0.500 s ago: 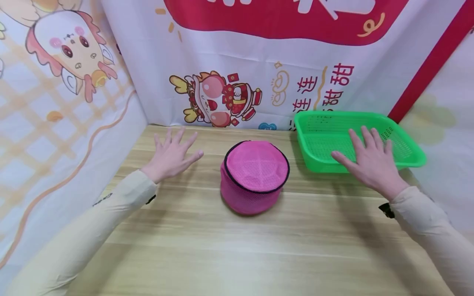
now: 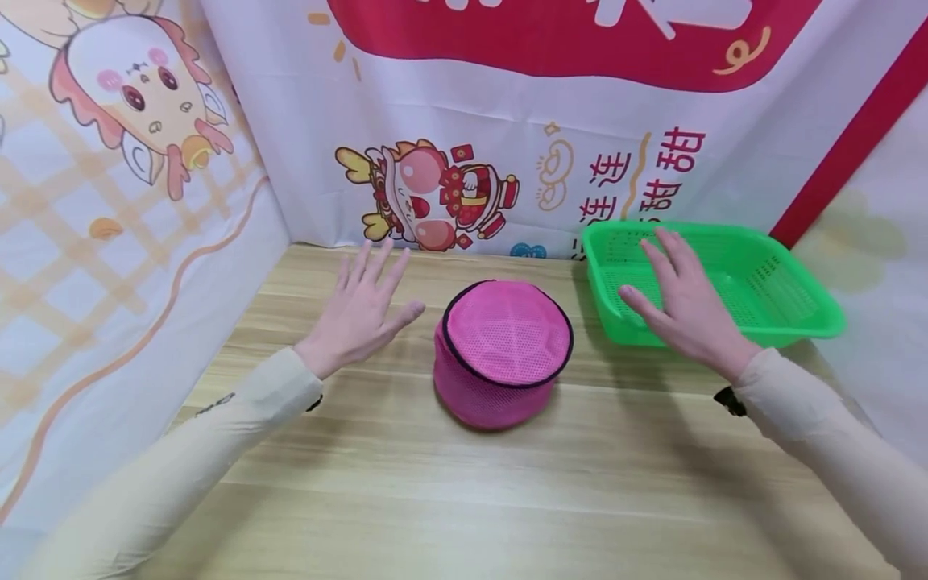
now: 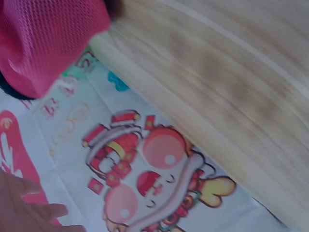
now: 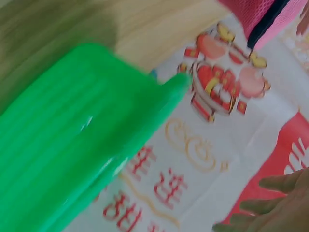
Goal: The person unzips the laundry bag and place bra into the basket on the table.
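- Left hand, empty, fingers spread, now hovers closer on the pink mesh bag's left.
- Right hand, likewise empty, hovers closer on its right; the bag stays unheld.

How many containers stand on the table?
2: a pink mesh container in the middle of the table, and a green basket at its far right, partly behind the right hand. More may hide inside the pink one.

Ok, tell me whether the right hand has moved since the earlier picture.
Yes: against the green basket, the right hand has shifted left, toward the pink bag.
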The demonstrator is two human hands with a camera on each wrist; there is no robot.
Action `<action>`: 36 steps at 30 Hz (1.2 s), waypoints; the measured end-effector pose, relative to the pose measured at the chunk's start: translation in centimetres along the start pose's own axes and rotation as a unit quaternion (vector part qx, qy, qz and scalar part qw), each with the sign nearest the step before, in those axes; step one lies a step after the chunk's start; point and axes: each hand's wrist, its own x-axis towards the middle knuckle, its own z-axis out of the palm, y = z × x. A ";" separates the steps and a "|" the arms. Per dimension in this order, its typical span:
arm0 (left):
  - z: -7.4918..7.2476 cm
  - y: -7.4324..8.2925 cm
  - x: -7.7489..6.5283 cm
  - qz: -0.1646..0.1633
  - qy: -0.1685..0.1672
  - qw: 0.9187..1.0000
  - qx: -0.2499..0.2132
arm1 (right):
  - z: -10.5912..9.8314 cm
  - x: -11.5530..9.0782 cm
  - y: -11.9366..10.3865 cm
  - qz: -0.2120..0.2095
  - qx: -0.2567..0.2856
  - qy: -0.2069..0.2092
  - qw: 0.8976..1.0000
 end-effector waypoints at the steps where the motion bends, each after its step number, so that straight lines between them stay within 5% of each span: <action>1: 0.0 0.4 0.0 0.016 0.012 1.000 -0.004 | 0.2 0.4 -0.4 -0.005 0.016 -0.008 1.000; 6: 0.1 2.5 0.2 0.086 0.047 0.995 -0.013 | 1.4 2.5 -2.4 -0.011 0.080 -0.069 0.994; 17: 1.9 7.8 0.3 0.194 0.002 0.981 0.009 | 5.0 4.8 -5.3 0.074 0.210 -0.199 0.954; 25: 2.4 9.6 1.0 0.200 -0.030 0.979 0.020 | 6.1 5.8 -6.1 0.105 0.258 -0.193 0.941; 31: 3.1 9.9 0.5 0.217 -0.060 0.973 0.043 | 5.8 5.7 -6.5 0.114 0.267 -0.176 0.940; 36: 3.5 10.1 0.1 0.227 -0.053 0.971 0.057 | 5.3 4.9 -7.3 0.126 0.264 -0.164 0.942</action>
